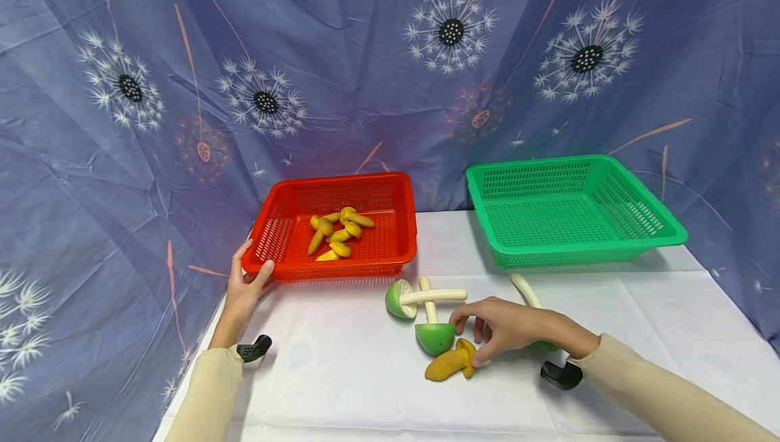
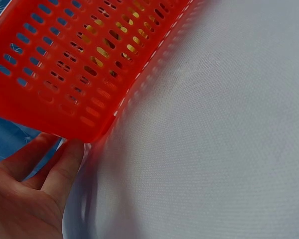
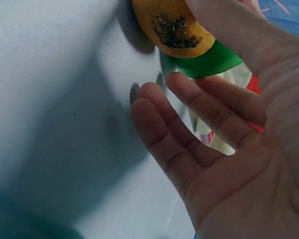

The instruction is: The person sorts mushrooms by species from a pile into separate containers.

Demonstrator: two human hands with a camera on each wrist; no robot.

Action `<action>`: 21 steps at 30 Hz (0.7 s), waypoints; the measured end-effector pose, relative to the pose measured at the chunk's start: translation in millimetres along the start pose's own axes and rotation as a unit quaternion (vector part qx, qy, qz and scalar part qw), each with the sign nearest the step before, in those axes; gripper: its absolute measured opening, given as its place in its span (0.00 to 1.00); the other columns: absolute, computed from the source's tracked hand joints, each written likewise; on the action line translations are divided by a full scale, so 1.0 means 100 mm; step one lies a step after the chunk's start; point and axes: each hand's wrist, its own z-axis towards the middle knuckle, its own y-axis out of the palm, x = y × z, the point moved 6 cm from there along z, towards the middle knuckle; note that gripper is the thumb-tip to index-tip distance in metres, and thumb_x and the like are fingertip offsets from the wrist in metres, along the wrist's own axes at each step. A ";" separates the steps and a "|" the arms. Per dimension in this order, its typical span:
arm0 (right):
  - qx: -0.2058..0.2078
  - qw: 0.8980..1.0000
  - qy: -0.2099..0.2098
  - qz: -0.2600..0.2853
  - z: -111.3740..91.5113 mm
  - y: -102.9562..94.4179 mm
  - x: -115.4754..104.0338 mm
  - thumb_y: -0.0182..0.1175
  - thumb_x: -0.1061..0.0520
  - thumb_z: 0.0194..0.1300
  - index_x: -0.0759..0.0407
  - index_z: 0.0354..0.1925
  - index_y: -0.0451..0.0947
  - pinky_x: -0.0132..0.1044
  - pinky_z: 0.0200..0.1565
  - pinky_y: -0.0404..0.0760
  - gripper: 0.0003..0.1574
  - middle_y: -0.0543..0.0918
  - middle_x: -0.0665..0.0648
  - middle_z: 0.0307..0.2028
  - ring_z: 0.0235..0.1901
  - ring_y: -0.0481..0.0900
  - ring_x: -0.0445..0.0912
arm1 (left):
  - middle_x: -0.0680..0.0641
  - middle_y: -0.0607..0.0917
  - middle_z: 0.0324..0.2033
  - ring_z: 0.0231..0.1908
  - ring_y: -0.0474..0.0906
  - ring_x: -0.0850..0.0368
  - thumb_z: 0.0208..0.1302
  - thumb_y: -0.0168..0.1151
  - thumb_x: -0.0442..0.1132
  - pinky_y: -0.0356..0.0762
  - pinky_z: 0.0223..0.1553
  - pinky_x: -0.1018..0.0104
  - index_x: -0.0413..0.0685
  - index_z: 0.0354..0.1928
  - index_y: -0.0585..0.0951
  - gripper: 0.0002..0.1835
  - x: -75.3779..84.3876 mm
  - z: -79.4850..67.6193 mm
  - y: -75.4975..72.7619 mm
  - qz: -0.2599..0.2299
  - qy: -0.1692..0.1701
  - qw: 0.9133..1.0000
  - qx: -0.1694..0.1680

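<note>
At the near left corner of a red plastic basket (image 1: 341, 271), my left hand (image 1: 244, 290) holds on, thumb at the front and fingers along the left side. My right hand (image 1: 502, 323) hovers over the white cloth with fingers spread and bent down. Its thumb is right at the cap of a yellow-brown toy mushroom (image 1: 449, 363), which lies on its side. In the right wrist view, the dark speckled end of that mushroom (image 3: 174, 30) shows beside the thumb. Two green-capped mushrooms (image 1: 435, 338) with crossed pale stems lie just left of the right fingers.
Several yellow-brown mushrooms (image 1: 341, 232) lie in the red basket. A green basket (image 1: 567, 252) stands at the back right. Another pale-stemmed mushroom (image 1: 525, 290) lies partly under the right hand. A blue dandelion-print curtain (image 1: 365, 90) hangs behind the white cloth (image 1: 341, 374).
</note>
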 end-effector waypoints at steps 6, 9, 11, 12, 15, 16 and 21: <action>0.009 1.000 0.004 0.009 -0.02 0.03 0.03 0.77 0.54 0.59 0.58 0.59 0.76 0.34 0.37 0.84 0.33 0.86 0.45 0.45 0.34 0.83 0.37 | 0.37 0.62 0.71 0.52 0.79 0.66 0.74 0.64 0.42 0.83 0.52 0.63 0.69 0.81 0.51 0.42 -0.02 0.02 -0.01 -0.002 -0.001 1.000 0.001; 0.012 1.000 0.013 0.019 -0.04 0.04 0.04 0.75 0.53 0.61 0.59 0.59 0.77 0.33 0.37 0.84 0.31 0.86 0.45 0.45 0.34 0.82 0.35 | 0.38 0.62 0.71 0.51 0.79 0.65 0.74 0.64 0.42 0.83 0.51 0.63 0.69 0.81 0.52 0.42 -0.03 0.02 -0.02 -0.003 0.001 1.000 0.003; 0.016 0.999 0.019 0.020 -0.05 0.03 0.05 0.75 0.52 0.62 0.59 0.59 0.78 0.32 0.37 0.84 0.30 0.86 0.45 0.46 0.34 0.82 0.34 | 0.38 0.62 0.71 0.51 0.79 0.65 0.74 0.64 0.42 0.84 0.51 0.62 0.68 0.81 0.52 0.42 -0.04 0.03 -0.02 -0.005 0.003 1.000 0.002; 0.018 0.999 0.020 0.021 -0.06 0.03 0.05 0.75 0.52 0.62 0.59 0.59 0.79 0.32 0.37 0.83 0.30 0.86 0.45 0.46 0.34 0.82 0.34 | 0.37 0.62 0.71 0.51 0.79 0.65 0.74 0.63 0.41 0.84 0.51 0.62 0.68 0.81 0.52 0.42 -0.04 0.03 -0.02 -0.005 0.004 1.000 0.002; 0.023 1.000 0.012 0.015 -0.07 0.04 0.05 0.74 0.50 0.62 0.58 0.56 0.81 0.30 0.35 0.82 0.27 0.85 0.45 0.45 0.33 0.81 0.35 | 0.38 0.62 0.71 0.51 0.79 0.66 0.74 0.63 0.41 0.84 0.50 0.63 0.68 0.80 0.52 0.41 -0.05 0.03 -0.02 -0.002 0.005 1.000 0.002; 0.024 1.000 0.007 0.013 -0.07 0.05 0.05 0.75 0.50 0.62 0.58 0.55 0.81 0.30 0.35 0.81 0.26 0.84 0.45 0.45 0.33 0.81 0.35 | 0.38 0.62 0.71 0.51 0.79 0.66 0.74 0.63 0.41 0.83 0.50 0.64 0.68 0.80 0.52 0.41 -0.05 0.03 -0.02 -0.002 0.005 1.000 0.003; 0.023 1.000 -0.019 0.008 -0.07 0.09 0.02 0.75 0.50 0.62 0.57 0.53 0.82 0.30 0.34 0.81 0.24 0.83 0.44 0.42 0.33 0.82 0.41 | 0.38 0.63 0.71 0.51 0.79 0.66 0.74 0.63 0.41 0.83 0.50 0.64 0.68 0.80 0.52 0.41 -0.04 0.03 -0.01 -0.002 0.006 1.000 0.001</action>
